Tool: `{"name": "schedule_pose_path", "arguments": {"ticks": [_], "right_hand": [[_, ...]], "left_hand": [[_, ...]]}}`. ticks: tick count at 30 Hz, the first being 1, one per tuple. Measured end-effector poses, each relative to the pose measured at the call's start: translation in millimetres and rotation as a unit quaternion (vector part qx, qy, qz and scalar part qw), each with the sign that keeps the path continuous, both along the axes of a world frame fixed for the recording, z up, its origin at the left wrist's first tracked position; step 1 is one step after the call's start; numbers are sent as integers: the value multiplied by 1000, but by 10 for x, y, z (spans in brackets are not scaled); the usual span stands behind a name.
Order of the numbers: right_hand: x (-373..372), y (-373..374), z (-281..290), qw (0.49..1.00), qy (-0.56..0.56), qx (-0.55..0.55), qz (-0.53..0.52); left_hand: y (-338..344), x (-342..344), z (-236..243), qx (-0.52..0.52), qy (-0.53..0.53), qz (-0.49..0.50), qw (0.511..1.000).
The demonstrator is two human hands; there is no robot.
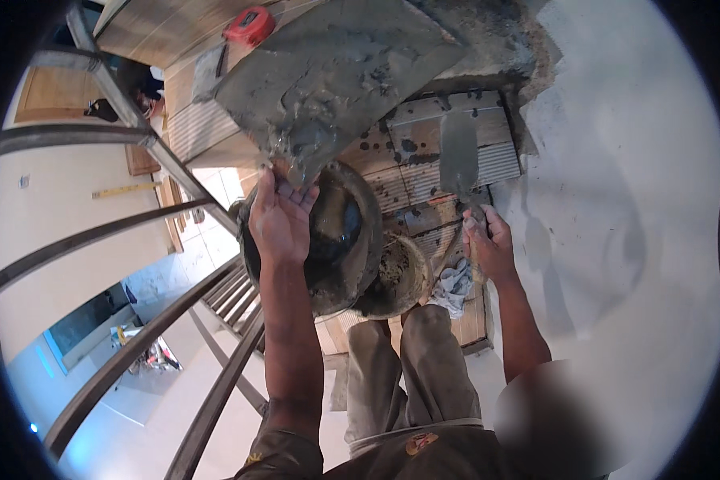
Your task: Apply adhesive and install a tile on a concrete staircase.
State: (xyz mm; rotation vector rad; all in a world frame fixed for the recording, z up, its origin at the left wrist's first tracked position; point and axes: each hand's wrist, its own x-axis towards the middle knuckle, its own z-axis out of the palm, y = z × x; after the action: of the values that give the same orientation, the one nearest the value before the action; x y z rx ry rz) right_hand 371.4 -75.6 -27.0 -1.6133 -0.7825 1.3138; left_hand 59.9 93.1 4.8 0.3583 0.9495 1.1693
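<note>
"Where were the hands?"

"The left hand [283, 216] was at the lower corner of the mortar-coated slab [336, 76], palm upward, with its fingers curled in close. I couldn't tell whether they gripped the edge or only propped it, because wet mortar covered that corner. The right hand [488, 240] had its fingers wrapped around the handle of the trowel [458, 152], whose blade hung over the wood-patterned tiles [494, 124]."

"And the slab itself?"

"Ahead of the person, tilted across the picture, its near corner just beside the rim of the large bucket [368, 232]."

"What worried you?"

"That corner, mostly. Wet mortar is slick, so the slab could have slid out of the left fingers and dropped on the bucket or chipped. The coat looked loose and lumpy there too; a steeper tilt might have let a clump fall."

"Anything lower down?"

"The smaller bucket [426, 272] stood close by the knees, so a shifted leg could have tipped it. The rag [454, 286] lay near it, where a foot might have caught it. And the dark splashes on the tiles suggested slippery footing."
</note>
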Motion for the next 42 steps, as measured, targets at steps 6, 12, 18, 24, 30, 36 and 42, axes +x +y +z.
{"name": "schedule_pose_path", "arguments": {"ticks": [6,12,18,24,30,36,42], "right_hand": [[-408,-19,-147,994,75,-4,-85],[-477,80,-84,992,99,1,-84],[-532,-12,11,994,86,-3,-74],[-688,-337,-82,992,104,-32,-57],[-1078,-700,-217,986,117,-70,-100],[-1317,-970,-539,991,39,-45,-119],[-1074,-1115,228,989,-2,-28,-143]], "left_hand": [[-14,-3,-26,-17,7,3,1000],[-37,4,-32,-27,-7,-13,1000],[-142,-356,-102,116,335,66,933],[-281,-819,-218,191,784,-67,587],[-797,-1049,-395,344,743,-37,573],[-1254,-775,-157,66,706,-80,700],[-1901,-501,394,-20,564,-44,824]]}}
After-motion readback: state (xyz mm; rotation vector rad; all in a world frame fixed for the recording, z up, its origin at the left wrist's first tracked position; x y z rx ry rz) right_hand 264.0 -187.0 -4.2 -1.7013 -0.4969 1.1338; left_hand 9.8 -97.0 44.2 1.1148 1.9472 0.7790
